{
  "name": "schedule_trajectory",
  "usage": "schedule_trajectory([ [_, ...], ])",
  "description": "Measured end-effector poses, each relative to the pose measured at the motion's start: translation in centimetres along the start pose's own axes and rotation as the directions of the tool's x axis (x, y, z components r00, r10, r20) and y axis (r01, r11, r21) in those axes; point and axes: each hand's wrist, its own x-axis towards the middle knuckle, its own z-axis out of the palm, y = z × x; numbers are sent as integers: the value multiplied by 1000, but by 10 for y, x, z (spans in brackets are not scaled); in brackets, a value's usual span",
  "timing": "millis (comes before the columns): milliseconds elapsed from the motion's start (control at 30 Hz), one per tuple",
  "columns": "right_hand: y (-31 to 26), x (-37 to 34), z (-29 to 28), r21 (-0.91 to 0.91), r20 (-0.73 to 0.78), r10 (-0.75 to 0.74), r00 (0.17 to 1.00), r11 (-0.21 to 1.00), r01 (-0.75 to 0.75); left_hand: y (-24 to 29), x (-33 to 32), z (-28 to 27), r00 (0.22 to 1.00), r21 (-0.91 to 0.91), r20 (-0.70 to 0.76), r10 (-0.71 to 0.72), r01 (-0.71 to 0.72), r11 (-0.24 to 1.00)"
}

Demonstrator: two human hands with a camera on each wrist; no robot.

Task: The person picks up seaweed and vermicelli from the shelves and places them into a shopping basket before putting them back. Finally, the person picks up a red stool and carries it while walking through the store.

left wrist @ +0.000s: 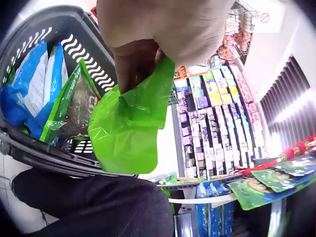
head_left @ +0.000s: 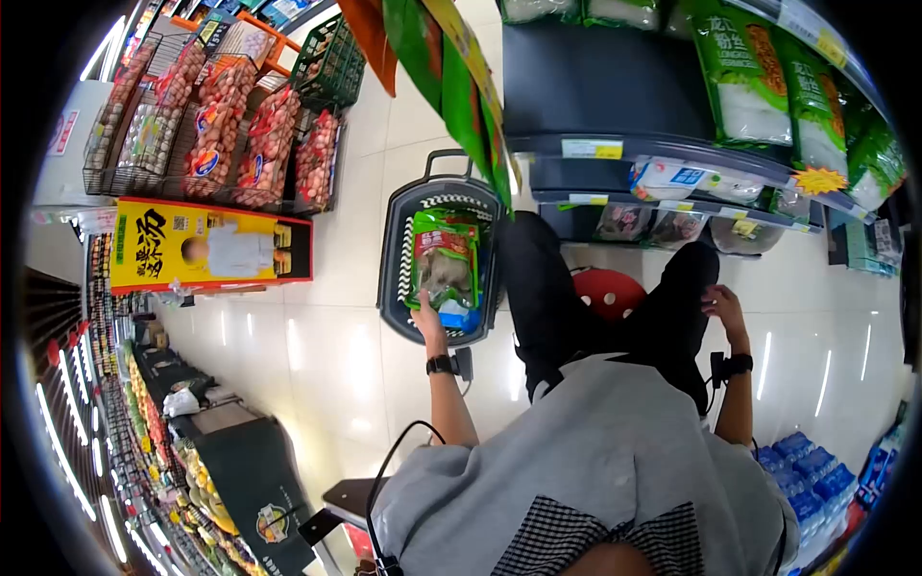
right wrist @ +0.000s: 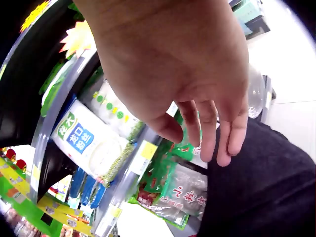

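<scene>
In the head view my left hand (head_left: 429,324) grips the lower edge of a green packet (head_left: 447,259) over a dark shopping basket (head_left: 392,288). The left wrist view shows that hand (left wrist: 163,29) pinching the green packet (left wrist: 131,131) by one end, its plain green side facing the camera. Beside it in the basket (left wrist: 94,37) lie blue-and-white packets (left wrist: 34,84) and another green-edged packet (left wrist: 74,106). My right hand (head_left: 722,305) is by the right knee, holding nothing; in the right wrist view the hand (right wrist: 180,74) has loosely bent fingers.
On the right, shelves (head_left: 615,144) hold green noodle bags (head_left: 749,86) and white packets (right wrist: 91,140). Wire racks with net bags (head_left: 219,125) and a yellow sign (head_left: 206,245) stand at the left. A red stool (head_left: 610,293) is between the knees. Bottled water packs (head_left: 807,475) stand lower right.
</scene>
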Motion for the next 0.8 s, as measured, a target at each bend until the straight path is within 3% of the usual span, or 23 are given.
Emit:
schedule_trajectory([
  [100, -44, -5, 35, -70, 113, -94, 989, 992, 102, 44, -50, -13, 999, -310, 18, -37, 41, 950],
  [133, -61, -6, 49, -70, 119, -88, 989, 993, 97, 54, -60, -22, 999, -341, 32, -43, 52, 939],
  [200, -90, -12, 84, -133, 358, -179, 916, 962, 240, 71, -81, -42, 997, -359, -2, -79, 73, 931],
  [233, -103, -17, 102, -131, 371, -172, 913, 963, 235, 82, -90, -49, 995, -382, -28, -91, 73, 921],
  [267, -117, -22, 120, -167, 486, -159, 859, 948, 270, 94, -100, -57, 997, -399, -30, -72, 54, 915],
  [367, -140, -34, 175, -139, 708, -87, 701, 956, 259, 132, -124, -91, 972, -372, -151, -179, 112, 922],
  [400, -146, -36, 195, -171, 751, -67, 657, 941, 291, 123, -129, -113, 988, -89, -153, 29, -43, 995],
  [433, -150, -39, 215, -209, 793, -28, 608, 926, 315, 160, -146, -103, 978, -440, -134, -160, 86, 894],
  [500, -155, -45, 252, -176, 876, 95, 473, 976, 128, 165, -161, -120, 989, -484, -88, -115, 59, 873],
  [567, -134, -48, 286, 103, 913, -38, 407, 985, -139, 191, -190, -104, 935, -456, -241, -261, 129, 881],
  [633, -95, -36, 320, 164, 948, -25, 316, 892, -422, 171, -198, -108, 954, -430, -236, -184, 67, 900],
  [700, -99, -55, 338, 351, 894, -63, 443, 713, -607, 158, -207, -99, 968, -477, -105, -227, 151, 866],
  [767, -110, -68, 350, 482, 827, -114, 550, 646, -592, 160, -222, -80, 960, -423, -90, -266, 205, 883],
  [800, -107, -65, 349, 494, 814, -129, 566, 667, -558, 154, -225, -78, 946, -414, -74, -316, 259, 873],
])
